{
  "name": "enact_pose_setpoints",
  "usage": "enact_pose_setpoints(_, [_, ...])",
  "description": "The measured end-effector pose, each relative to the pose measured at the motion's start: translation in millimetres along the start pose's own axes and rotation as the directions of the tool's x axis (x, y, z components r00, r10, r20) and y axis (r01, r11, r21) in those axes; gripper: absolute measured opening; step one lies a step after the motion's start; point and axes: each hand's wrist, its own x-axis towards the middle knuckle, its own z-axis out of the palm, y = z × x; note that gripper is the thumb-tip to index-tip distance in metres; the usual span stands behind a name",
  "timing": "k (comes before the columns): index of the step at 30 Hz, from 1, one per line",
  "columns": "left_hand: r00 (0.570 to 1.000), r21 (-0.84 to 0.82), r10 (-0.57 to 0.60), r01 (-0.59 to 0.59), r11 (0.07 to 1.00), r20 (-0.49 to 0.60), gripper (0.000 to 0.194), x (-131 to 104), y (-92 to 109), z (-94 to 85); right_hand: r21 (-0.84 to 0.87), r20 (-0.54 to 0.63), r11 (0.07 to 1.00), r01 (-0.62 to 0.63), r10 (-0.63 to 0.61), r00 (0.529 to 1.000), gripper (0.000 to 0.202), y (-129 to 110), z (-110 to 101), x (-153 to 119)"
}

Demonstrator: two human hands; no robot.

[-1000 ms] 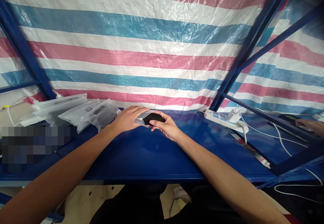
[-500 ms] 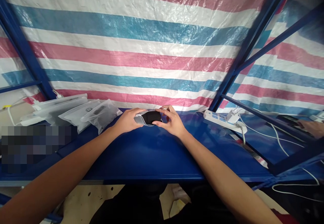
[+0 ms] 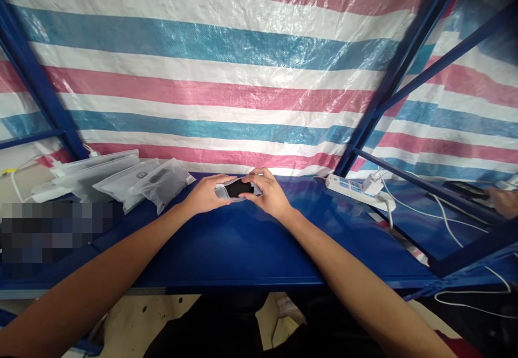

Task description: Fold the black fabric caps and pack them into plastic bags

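My left hand (image 3: 205, 194) is closed on the left end of a small grey-white pouch (image 3: 220, 192), which looks like a frosted plastic bag. Within its opening shows a smooth black item (image 3: 238, 188); its kind I cannot make out. My right hand (image 3: 270, 195) grips the right end, thumb lying over the black item and fingers curled behind. Both hands are just above the far part of the blue table (image 3: 243, 250). Part of the pouch is hidden by the fingers.
Several frosted zip bags (image 3: 156, 183) lie at the left. On the right are a white power strip (image 3: 348, 186) with plugged-in adapters and trailing white cables. Blue frame posts flank a striped tarpaulin (image 3: 218, 83). Another person's hand (image 3: 504, 201) shows at the far right.
My right hand has shifted a little left and closed farther over the black item. More of the item is now covered by the thumb and the pouch edges.
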Motion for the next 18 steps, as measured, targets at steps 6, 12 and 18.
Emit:
enact_pose_setpoints(6, [0.992,-0.083,-0.126,0.123,0.989,-0.033,0.048,-3,-12,3.5,-0.041,0.090,0.999,-0.016,0.019,0.996,0.033,10,0,-5])
enact_pose_setpoints(12, [0.977,-0.260,-0.195,0.167,0.951,-0.088,0.036,-2,-15,6.4,-0.040,0.131,0.999,0.003,0.002,0.991,0.033,-2,-8,-4])
enact_pose_setpoints(18, [0.940,-0.398,-0.302,0.218,0.891,-0.162,0.041,3,-5,2.0,0.027,0.033,1.000,-0.003,0.003,0.999,0.065,-7,-11,-3])
